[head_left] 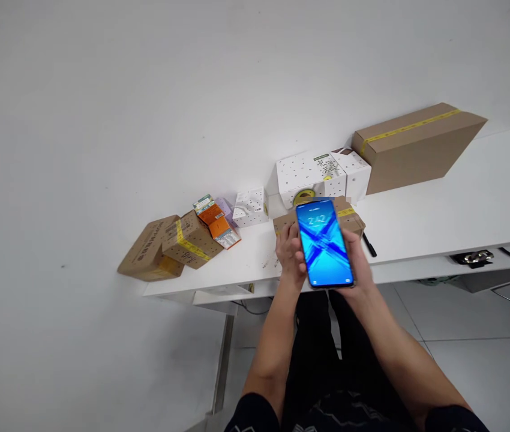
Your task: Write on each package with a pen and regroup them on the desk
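Note:
A smartphone point(323, 246) with a lit blue lock screen reading 2:42 is held upright over the table's front edge. My right hand point(359, 264) grips it, thumb along the right side and fingertips apparently showing at its left edge. Close beside that left edge is my left hand point(287, 255), its fingers loosely bent and pointing forward; whether it touches the phone is unclear. Behind the phone lies a flat cardboard box point(351, 219) with yellow tape, partly hidden. A black pen point(369, 245) rests to the right of this box.
On the white table point(444, 210), a large taped carton point(408, 159) stands at the right. White dotted boxes point(311, 174) line the wall. To the left are a small white box point(249, 207), orange packets point(216, 219) and brown cartons point(151, 249). Cables hang below the edge.

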A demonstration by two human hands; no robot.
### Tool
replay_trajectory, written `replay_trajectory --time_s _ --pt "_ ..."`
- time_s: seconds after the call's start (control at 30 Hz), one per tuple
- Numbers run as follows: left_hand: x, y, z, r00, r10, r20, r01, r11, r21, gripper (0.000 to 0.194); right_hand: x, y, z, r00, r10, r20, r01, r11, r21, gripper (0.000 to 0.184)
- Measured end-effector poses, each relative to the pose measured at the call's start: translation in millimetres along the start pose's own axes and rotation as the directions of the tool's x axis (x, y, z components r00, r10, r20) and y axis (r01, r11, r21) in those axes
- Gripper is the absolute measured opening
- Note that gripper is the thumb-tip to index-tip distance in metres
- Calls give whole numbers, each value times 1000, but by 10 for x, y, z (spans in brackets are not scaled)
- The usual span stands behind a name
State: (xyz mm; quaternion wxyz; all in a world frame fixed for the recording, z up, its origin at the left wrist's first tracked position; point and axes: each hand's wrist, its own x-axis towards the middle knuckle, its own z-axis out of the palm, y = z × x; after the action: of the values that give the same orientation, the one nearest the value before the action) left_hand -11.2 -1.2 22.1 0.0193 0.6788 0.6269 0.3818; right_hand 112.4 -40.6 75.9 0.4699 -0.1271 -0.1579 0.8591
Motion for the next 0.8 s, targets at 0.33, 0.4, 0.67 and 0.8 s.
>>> replay_trajectory --time_s 0.33,0.4,0.67,0.8 --pt "23 90 -61 960 244 -140 -193 934 301 34 -409 -1048 -1014 366 -848 -383 154 462 -874 52" --pt "22 93 -76 964 233 -127 -192 943 270 34 -382 -1162 -1270 322 -897 -303 -217 242 -946 55" --pt "74 63 -184 975 215 -47 -207 968 140 35 -145 -1070 -1778 646 -762 54 -610 -557 -564 51" --pt "115 -47 -291 962 273 -11 -267 950 163 29 -124 -1131 -1817 706 -709 1 -502 -500 -706 51"
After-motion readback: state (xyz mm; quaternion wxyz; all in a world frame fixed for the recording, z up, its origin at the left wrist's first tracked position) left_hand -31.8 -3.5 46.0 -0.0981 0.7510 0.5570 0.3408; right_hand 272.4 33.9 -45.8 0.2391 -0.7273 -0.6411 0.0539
